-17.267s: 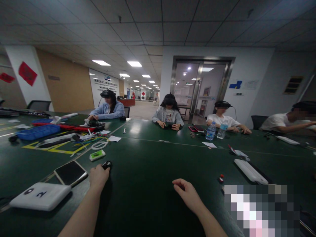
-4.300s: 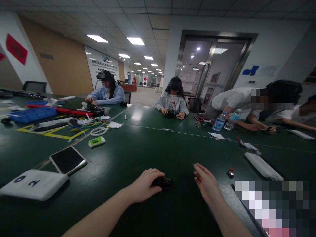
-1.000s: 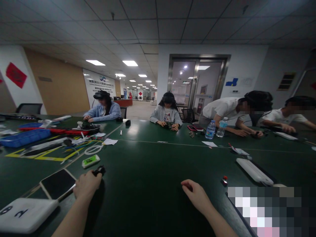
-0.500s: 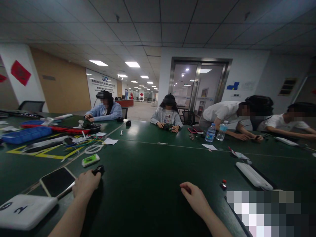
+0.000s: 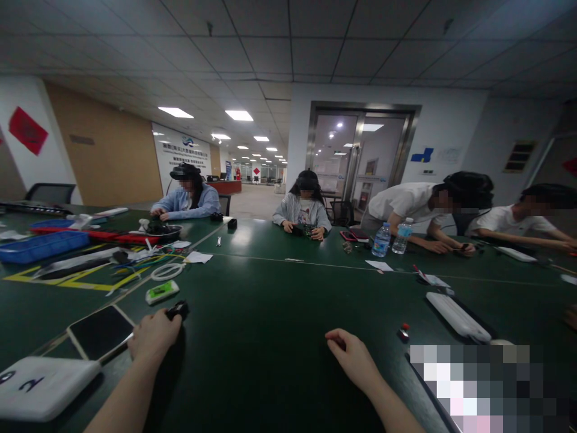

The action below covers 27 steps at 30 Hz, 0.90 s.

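Note:
My left hand rests on the green table, its fingers wrapped round a small black object. That object pokes out past the fingertips, and most of it is hidden, so its kind is unclear. Just left of this hand lies a tablet-like device with a dark screen and pale frame. Beyond it sits a small green-and-white case. My right hand lies on the table with its fingers curled in, and nothing shows in it. To its right stands a small red-topped item.
A white box marked "2" is at the near left. Blue trays, wires and a white cable coil lie farther back. Two water bottles and a long white device are on the right. Several people sit across the table.
The whole view has shifted slightly, so everything appears a little farther left and higher. Both hands keep their pose, and the black object stays in my left hand.

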Each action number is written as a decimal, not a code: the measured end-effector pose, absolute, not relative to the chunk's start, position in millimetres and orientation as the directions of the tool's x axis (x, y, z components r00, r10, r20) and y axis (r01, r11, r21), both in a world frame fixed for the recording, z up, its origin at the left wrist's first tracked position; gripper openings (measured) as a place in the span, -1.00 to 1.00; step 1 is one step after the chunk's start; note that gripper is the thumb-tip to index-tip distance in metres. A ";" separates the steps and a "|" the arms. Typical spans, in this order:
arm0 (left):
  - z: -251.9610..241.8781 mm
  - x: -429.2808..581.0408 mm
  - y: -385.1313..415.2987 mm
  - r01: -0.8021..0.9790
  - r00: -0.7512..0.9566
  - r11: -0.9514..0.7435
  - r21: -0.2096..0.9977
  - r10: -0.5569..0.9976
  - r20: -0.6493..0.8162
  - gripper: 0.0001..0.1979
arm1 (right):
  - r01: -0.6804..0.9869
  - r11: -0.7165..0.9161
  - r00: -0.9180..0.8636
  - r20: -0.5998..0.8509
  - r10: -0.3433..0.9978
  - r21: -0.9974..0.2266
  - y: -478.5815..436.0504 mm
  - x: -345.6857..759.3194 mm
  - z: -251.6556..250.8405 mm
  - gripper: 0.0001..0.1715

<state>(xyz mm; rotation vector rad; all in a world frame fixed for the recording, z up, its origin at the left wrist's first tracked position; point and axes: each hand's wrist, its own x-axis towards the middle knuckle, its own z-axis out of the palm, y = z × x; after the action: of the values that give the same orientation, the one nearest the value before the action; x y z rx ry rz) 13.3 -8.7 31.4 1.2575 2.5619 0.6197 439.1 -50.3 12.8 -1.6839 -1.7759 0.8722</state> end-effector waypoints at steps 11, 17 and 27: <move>30.0 13.1 -6.5 0.724 -0.617 0.590 0.359 0.786 -0.047 -0.41 | 0.629 0.014 -0.069 -0.037 0.997 -0.777 -46.0 441.5 6.2 -0.72; 32.8 13.1 -8.9 0.712 -0.619 0.596 0.371 0.782 -0.068 -0.41 | 0.607 0.009 -0.055 -0.030 0.998 -0.794 -46.2 441.5 4.4 -0.72; 37.5 14.7 -11.0 0.714 -0.611 0.600 0.362 0.786 -0.096 -0.37 | 0.586 0.013 -0.052 -0.022 0.998 -0.810 -44.7 442.6 1.8 -0.74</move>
<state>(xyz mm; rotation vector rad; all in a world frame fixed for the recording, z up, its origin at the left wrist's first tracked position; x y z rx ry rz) 14.7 -11.0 37.5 1.2344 2.5829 0.4230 442.6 -44.7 1.8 -1.6319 -1.7001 0.8905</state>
